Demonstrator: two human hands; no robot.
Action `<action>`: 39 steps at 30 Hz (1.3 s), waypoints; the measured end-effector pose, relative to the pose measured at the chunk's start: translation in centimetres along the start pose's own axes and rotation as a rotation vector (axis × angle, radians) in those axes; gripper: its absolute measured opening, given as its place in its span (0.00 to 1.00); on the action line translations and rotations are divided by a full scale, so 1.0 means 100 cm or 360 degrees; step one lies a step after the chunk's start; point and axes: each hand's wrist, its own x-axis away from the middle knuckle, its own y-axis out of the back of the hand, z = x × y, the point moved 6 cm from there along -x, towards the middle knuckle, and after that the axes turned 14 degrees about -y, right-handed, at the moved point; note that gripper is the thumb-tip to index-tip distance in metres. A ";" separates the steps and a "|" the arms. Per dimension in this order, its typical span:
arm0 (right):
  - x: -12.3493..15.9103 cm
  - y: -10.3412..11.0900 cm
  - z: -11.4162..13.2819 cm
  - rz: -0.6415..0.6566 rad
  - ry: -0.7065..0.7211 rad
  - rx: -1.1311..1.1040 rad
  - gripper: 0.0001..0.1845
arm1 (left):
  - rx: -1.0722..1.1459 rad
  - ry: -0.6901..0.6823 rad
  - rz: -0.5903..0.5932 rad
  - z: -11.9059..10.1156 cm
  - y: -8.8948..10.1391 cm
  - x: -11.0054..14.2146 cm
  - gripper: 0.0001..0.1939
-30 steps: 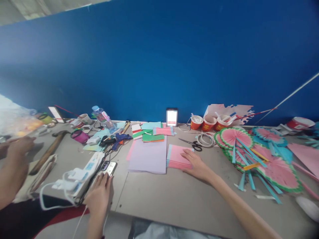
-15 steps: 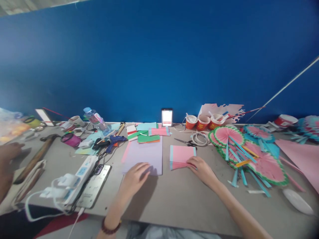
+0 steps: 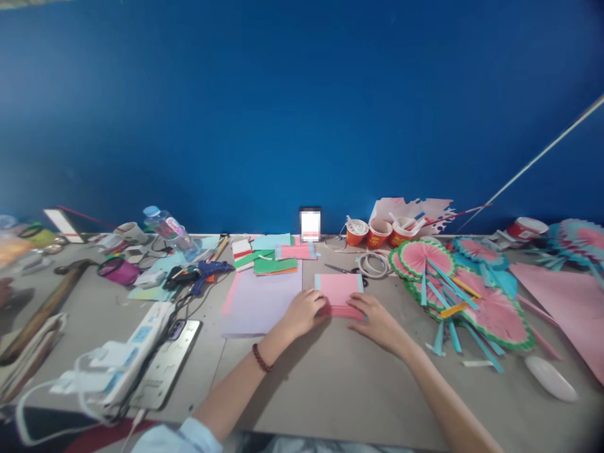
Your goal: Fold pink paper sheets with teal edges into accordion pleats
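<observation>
A pink sheet of paper [image 3: 338, 286] with light blue side strips lies in front of me, its near part pleated into narrow folds. My left hand [image 3: 306, 313] grips the folded edge at its left end, fingers closed on the paper. At the right end, my right hand [image 3: 375, 319] pinches the same folds, the fingertips partly hiding them. A lilac sheet [image 3: 264, 308] lies flat beside my left hand. Scissors [image 3: 346, 269], partly hidden behind the pink paper, lie just beyond it.
Red paper cups [image 3: 357, 233] and a coiled cable [image 3: 374, 265] stand beyond. Pleated paper fans [image 3: 491, 308] and a white mouse [image 3: 550, 379] are at right. To the left lie a phone [image 3: 167, 365], power strip [image 3: 141, 346], glue gun [image 3: 207, 272], bottle [image 3: 172, 231] and hammer [image 3: 47, 305].
My left hand has left the phone and moved right to the pink paper's left end. My right hand stays at its right end; the near edge is now gripped by both. Another person's hand withdraws at left.
</observation>
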 end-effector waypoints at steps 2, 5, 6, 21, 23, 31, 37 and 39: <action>-0.002 0.003 -0.005 0.0042 0.0017 -0.0062 0.21 | 0.0005 0.0008 -0.0058 0.001 -0.002 0.002 0.10; -0.006 0.011 -0.006 0.0004 0.0026 -0.0112 0.12 | -0.0018 0.0029 -0.0174 0.003 -0.006 0.005 0.08; -0.007 0.013 -0.005 -0.0017 0.0037 -0.0114 0.10 | -0.0039 0.0030 -0.0202 0.003 -0.007 0.005 0.09; 0.002 0.039 0.018 -0.0461 0.0100 -0.0003 0.14 | -0.0219 -0.0011 -0.0462 -0.002 0.030 0.005 0.14; 0.003 0.046 0.024 -0.0497 0.0078 -0.0087 0.15 | -0.0227 0.0050 -0.0610 -0.002 0.047 0.005 0.13; -0.008 0.069 0.069 -0.0824 0.0175 -0.0003 0.16 | 0.0509 0.0551 -0.1083 -0.005 0.078 -0.018 0.13; -0.023 0.062 0.111 -0.0926 0.0280 0.0091 0.14 | 0.1133 0.0852 -0.1160 0.032 0.079 -0.041 0.17; -0.029 0.057 0.120 -0.0894 0.0300 0.0048 0.12 | 0.0967 0.0786 -0.1061 0.039 0.085 -0.043 0.18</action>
